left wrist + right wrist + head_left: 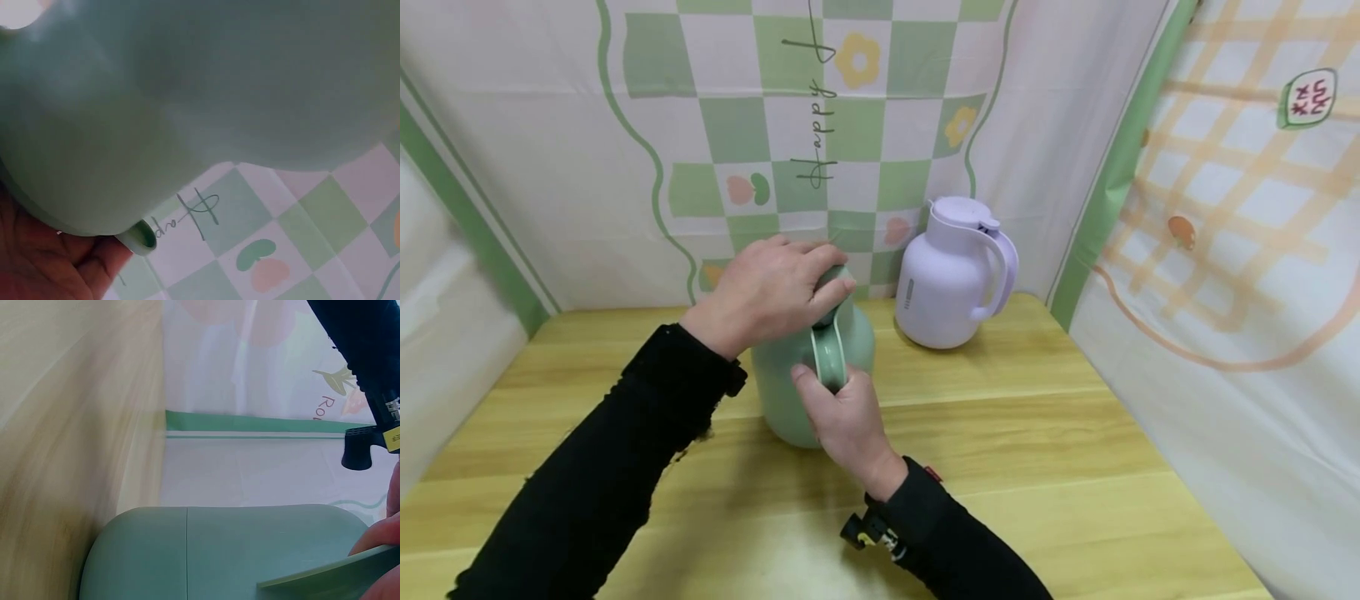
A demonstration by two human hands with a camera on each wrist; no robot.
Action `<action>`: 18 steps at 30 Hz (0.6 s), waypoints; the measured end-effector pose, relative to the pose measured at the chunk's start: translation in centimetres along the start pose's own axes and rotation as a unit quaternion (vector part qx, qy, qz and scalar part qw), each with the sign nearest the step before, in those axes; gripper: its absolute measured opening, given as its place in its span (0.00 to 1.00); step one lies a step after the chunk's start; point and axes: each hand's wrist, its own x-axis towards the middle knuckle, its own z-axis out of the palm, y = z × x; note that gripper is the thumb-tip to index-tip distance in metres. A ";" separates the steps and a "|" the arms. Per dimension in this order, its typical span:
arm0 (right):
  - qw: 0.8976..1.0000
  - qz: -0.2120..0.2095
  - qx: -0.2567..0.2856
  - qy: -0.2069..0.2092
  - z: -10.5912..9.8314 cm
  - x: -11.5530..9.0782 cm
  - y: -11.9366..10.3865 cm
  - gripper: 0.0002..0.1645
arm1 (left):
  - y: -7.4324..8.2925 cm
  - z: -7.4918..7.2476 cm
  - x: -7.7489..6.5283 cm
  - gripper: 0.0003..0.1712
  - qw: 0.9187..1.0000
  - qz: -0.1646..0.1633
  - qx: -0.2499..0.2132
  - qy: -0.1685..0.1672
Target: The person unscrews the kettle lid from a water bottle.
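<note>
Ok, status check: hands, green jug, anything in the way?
Left hand gripping the top of the green jug; right hand on its handle. Jug upright on the table. Lilac jug stands apart, behind and right; no obstruction seen.

Looks like a small makeshift booth, closed in at left, far and right by printed sheets (587,192), with green-and-white checks (853,125) and "Happy" lettering (817,133) at the far side and orange plaid (1247,183) at right. Has a wood-grain tabletop (1015,450) between them. Cannot tell whether within a home or a studio.
</note>
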 end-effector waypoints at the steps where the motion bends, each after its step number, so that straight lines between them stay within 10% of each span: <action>1: 1.000 0.000 0.000 -0.001 0.0 0.0 0.0 0.35 | 0.1 0.0 -0.1 0.28 1.000 -0.005 0.004 0.002; 18: 1.000 0.000 -0.004 0.003 0.1 0.0 0.2 0.34 | 1.4 -0.6 -1.0 0.33 0.994 -0.040 0.101 0.015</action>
